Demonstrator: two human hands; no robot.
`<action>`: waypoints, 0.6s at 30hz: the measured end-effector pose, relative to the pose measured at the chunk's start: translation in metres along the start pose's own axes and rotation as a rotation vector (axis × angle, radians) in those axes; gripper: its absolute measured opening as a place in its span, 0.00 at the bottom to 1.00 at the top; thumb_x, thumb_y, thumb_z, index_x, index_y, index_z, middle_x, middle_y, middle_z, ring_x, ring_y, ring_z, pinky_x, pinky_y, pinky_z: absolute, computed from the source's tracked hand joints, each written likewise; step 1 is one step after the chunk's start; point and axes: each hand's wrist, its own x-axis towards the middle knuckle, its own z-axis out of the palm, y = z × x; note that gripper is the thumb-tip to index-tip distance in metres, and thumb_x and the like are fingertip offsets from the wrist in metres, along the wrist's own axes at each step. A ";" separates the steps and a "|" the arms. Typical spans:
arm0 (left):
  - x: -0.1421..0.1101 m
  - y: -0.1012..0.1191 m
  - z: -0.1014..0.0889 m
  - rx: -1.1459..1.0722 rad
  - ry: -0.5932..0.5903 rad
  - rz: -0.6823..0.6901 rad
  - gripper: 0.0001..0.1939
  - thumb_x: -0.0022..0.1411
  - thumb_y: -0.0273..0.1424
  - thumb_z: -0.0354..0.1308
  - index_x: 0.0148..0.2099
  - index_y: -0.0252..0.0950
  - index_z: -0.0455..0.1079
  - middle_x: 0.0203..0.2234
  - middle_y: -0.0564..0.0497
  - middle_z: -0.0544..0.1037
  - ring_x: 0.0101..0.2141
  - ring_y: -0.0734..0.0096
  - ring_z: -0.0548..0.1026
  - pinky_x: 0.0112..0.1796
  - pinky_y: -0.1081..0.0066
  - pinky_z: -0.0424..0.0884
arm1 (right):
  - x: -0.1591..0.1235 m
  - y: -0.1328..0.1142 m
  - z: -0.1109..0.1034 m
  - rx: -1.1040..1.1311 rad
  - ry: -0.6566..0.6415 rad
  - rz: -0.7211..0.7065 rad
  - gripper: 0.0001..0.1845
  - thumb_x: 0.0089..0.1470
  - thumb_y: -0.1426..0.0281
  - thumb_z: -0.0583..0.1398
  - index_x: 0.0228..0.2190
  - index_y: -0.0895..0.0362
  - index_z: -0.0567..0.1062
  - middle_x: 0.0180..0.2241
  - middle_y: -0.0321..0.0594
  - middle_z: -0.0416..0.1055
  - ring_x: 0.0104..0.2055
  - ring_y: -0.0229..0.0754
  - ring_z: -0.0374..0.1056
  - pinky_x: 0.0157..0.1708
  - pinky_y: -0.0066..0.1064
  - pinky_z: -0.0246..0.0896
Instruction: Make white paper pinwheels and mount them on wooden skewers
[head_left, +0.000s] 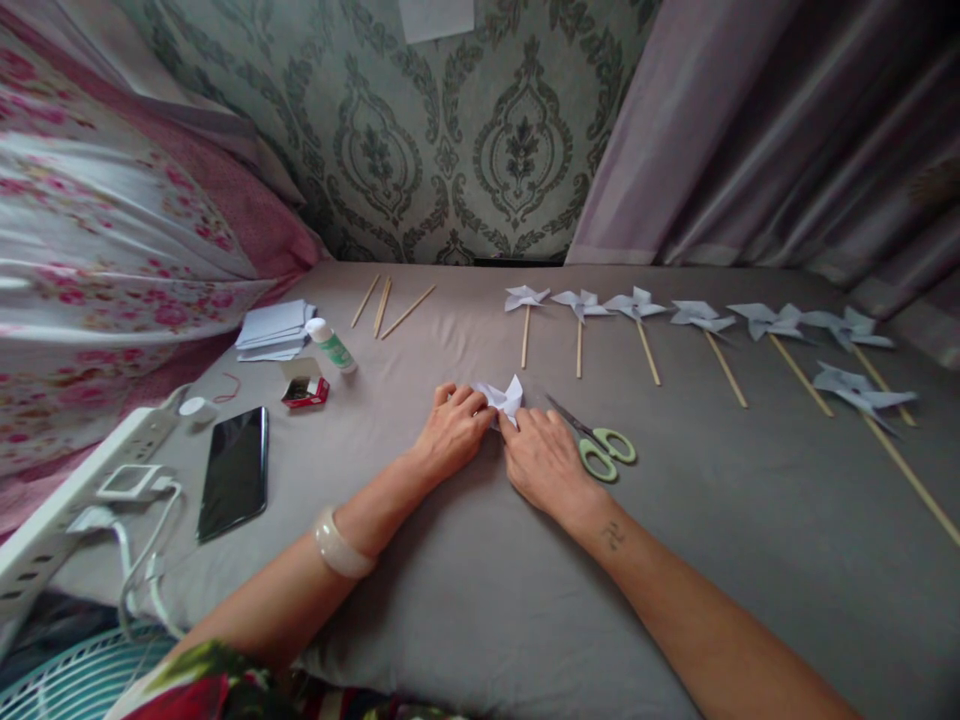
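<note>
One folded white paper (510, 396) sits between the left hand (454, 428), curled fingers gripping its left edge, and the right hand (547, 460), touching its near right side, grip unclear

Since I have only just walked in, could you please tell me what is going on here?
A person is handling a folded white paper shape with both hands. The left hand holds its left side, and the right hand touches its near edge. Green-handled scissors lie beside the right hand. Seven paper pinwheels on sticks lie off to the right; loose sticks and a paper stack lie on the left.
</note>
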 end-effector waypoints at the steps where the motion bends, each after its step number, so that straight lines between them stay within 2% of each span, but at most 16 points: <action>1: 0.000 0.000 0.000 -0.019 -0.003 -0.006 0.12 0.67 0.29 0.48 0.43 0.37 0.74 0.35 0.47 0.76 0.38 0.62 0.67 0.44 0.60 0.55 | 0.000 0.000 0.000 0.001 0.000 -0.001 0.21 0.60 0.76 0.48 0.52 0.65 0.68 0.39 0.52 0.71 0.41 0.49 0.64 0.41 0.39 0.49; 12: 0.006 -0.005 0.005 -0.223 -0.036 -0.141 0.11 0.61 0.27 0.53 0.41 0.39 0.76 0.34 0.48 0.77 0.39 0.63 0.69 0.42 0.60 0.55 | 0.001 0.002 0.003 0.013 0.024 0.001 0.21 0.60 0.76 0.48 0.52 0.65 0.68 0.40 0.52 0.71 0.42 0.50 0.64 0.42 0.39 0.50; 18: 0.005 -0.008 0.009 -0.239 -0.035 -0.134 0.10 0.62 0.28 0.52 0.41 0.38 0.75 0.35 0.48 0.77 0.39 0.63 0.69 0.43 0.60 0.55 | 0.002 0.003 0.003 0.015 0.003 0.008 0.21 0.60 0.75 0.48 0.53 0.63 0.68 0.41 0.52 0.71 0.43 0.50 0.64 0.42 0.40 0.49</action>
